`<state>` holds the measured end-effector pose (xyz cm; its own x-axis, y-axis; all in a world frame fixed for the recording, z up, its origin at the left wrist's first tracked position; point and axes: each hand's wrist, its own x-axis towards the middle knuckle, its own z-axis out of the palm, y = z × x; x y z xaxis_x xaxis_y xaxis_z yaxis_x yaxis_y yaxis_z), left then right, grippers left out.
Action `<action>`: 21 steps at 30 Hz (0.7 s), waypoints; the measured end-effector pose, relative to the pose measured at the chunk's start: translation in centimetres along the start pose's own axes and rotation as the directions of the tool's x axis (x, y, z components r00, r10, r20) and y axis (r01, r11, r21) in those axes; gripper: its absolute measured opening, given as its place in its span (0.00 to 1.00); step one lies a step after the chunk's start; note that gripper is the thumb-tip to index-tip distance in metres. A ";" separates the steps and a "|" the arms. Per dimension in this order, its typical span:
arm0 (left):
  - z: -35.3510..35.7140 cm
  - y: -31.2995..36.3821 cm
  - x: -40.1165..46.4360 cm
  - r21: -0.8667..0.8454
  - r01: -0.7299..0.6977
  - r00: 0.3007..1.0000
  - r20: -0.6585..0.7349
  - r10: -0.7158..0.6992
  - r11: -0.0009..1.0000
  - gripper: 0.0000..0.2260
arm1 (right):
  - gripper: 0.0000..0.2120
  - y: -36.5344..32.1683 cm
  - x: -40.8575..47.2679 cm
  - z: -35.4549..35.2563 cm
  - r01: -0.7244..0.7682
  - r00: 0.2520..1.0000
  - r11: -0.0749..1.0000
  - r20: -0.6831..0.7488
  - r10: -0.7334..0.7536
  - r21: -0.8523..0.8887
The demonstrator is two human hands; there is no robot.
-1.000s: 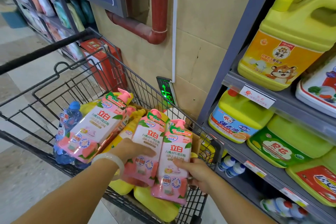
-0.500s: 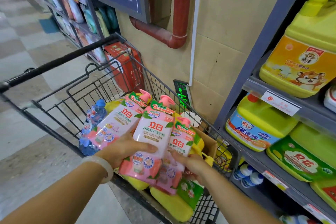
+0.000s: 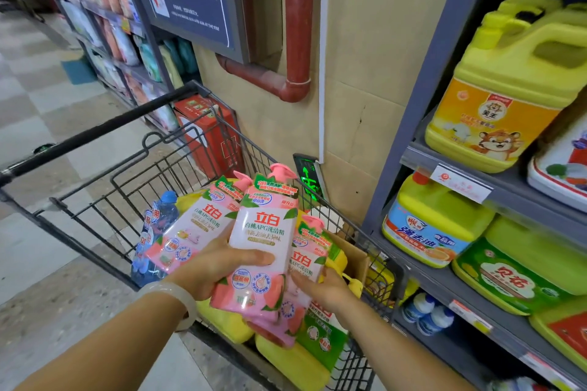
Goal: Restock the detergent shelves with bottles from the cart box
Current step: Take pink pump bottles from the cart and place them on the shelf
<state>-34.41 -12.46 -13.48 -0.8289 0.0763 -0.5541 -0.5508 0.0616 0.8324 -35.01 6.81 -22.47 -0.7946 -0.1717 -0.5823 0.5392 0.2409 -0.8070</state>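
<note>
Three pink pump bottles of dish detergent are bunched above the wire cart [image 3: 104, 200]. My left hand [image 3: 219, 267] grips the middle pink bottle [image 3: 263, 232], thumb across its label, and also holds the left pink bottle [image 3: 193, 232] against it. My right hand [image 3: 320, 287] holds the lower right pink bottle [image 3: 305, 257] from below. A cardboard box [image 3: 355, 254] in the cart holds yellow and green refill packs [image 3: 295, 362]. The grey detergent shelves [image 3: 495, 197] stand to the right, stocked with big yellow jugs [image 3: 508, 95].
A blue bottle [image 3: 152, 232] lies in the cart beside the pink ones. Behind the cart are a red box [image 3: 209, 136], a red pipe [image 3: 297, 19] on a tiled wall and a green exit sign [image 3: 309, 181]. Small white bottles [image 3: 425, 314] sit on the lower shelf.
Both hands have lifted the three pink bottles higher and bunched them closer together; the middle bottle now overlaps the right one. The view has swung left and up.
</note>
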 end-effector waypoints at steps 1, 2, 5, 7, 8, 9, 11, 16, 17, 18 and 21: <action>0.2 0.1 -0.1 0.006 -0.002 1.000 0.008 0.002 1.000 0.23 | 0.09 0.0 -0.1 -0.2 0.003 0.999 0.999 -0.035 -0.005 -0.039; 0.4 0.3 0.0 0.011 -0.005 1.000 0.018 0.005 1.000 0.24 | 0.13 -0.2 -0.3 -0.6 0.015 0.995 0.997 -0.095 -0.022 -0.076; 1.7 0.9 0.1 0.028 -0.011 0.999 0.037 0.010 1.000 0.17 | 0.20 -2.1 -1.3 -2.1 0.087 0.980 0.995 -0.186 -0.075 0.056; 3.3 1.3 0.7 0.057 -0.008 0.998 0.065 0.005 0.998 0.12 | 0.20 -4.0 -2.5 -3.7 0.069 0.998 0.960 -0.010 -0.069 0.271; 4.4 1.5 0.9 0.072 -0.007 0.996 0.087 0.001 0.997 0.12 | 0.19 -4.8 -3.3 -4.7 0.049 0.995 0.943 0.070 -0.076 0.330; 5.6 1.7 1.1 0.080 -0.011 0.993 0.114 0.002 0.997 0.13 | 0.18 -5.3 -4.1 -5.8 0.045 0.991 0.938 0.103 -0.086 0.344; 8.5 2.1 1.2 0.091 -0.040 0.985 0.169 0.024 0.995 0.15 | 0.18 -5.5 -5.9 -8.3 0.073 0.994 0.948 0.054 -0.094 0.311; 17.5 3.5 -0.9 0.166 -0.173 0.921 0.376 0.100 0.971 0.17 | 0.18 -3.6 -12.7 -15.0 0.194 0.969 0.937 -0.204 -0.138 0.289; 19.6 3.6 -1.9 0.173 -0.201 0.899 0.424 0.111 0.964 0.17 | 0.17 -2.9 -14.6 -16.5 0.218 0.958 0.930 -0.246 -0.147 0.295; 21.7 3.7 -2.9 0.176 -0.227 0.876 0.467 0.122 0.958 0.16 | 0.14 -2.3 -16.7 -18.1 0.239 0.948 0.923 -0.278 -0.155 0.301; 28.6 3.7 -6.6 0.192 -0.304 0.797 0.589 0.138 0.933 0.12 | 0.07 0.3 -24.1 -22.6 0.291 0.916 0.910 -0.361 -0.175 0.296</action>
<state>-28.22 15.77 -7.02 -0.6789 0.6550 -0.3318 -0.2433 0.2257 0.9433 -22.03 32.65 -6.45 -0.9231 0.1454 -0.3561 0.3420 -0.1135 -0.9328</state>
